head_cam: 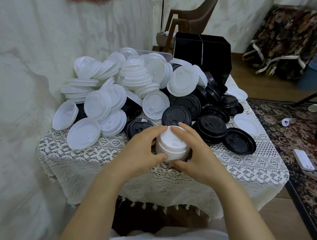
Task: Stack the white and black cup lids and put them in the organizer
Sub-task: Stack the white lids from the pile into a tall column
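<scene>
A short stack of white lids [172,145] stands on the lace-covered table [243,166] near its front. My left hand [143,148] grips the stack from the left and my right hand [196,151] grips it from the right, fingers curled round its sides. Behind it lies a big heap of loose white lids [119,84] on the left and black lids [211,111] on the right. The black organizer [201,52], with divided compartments, stands at the back of the table, tilted toward me.
A clear plastic bin [157,52] shows behind the white heap. A wall runs along the left. Chairs [188,20] stand behind the table. A patterned rug [291,130] on the right carries a phone [303,160] and small items.
</scene>
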### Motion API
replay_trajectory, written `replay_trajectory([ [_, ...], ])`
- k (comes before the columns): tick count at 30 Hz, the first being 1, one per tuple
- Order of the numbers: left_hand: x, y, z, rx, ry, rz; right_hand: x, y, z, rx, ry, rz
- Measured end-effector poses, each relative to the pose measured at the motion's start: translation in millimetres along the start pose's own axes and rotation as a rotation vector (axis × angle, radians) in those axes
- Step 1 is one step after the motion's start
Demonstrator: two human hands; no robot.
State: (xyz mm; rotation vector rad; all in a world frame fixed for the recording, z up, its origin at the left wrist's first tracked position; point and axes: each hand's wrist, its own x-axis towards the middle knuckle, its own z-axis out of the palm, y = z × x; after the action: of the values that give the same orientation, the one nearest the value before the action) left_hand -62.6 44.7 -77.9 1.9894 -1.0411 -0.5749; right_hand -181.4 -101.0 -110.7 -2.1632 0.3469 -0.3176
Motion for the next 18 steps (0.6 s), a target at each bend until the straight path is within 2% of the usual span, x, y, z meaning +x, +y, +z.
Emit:
replay_trajectory([
  [6, 2, 0, 5, 0.089, 0.011, 0.036, -2, -3, -2, 0.0, -0.017, -0.006],
  [16, 2, 2, 6, 0.177, 0.006, 0.034, -11, -2, -11, -0.087, 0.041, -0.027],
  [18, 2, 2, 5, 0.175, 0.003, 0.029, -12, -3, -15, -0.092, 0.094, -0.039],
])
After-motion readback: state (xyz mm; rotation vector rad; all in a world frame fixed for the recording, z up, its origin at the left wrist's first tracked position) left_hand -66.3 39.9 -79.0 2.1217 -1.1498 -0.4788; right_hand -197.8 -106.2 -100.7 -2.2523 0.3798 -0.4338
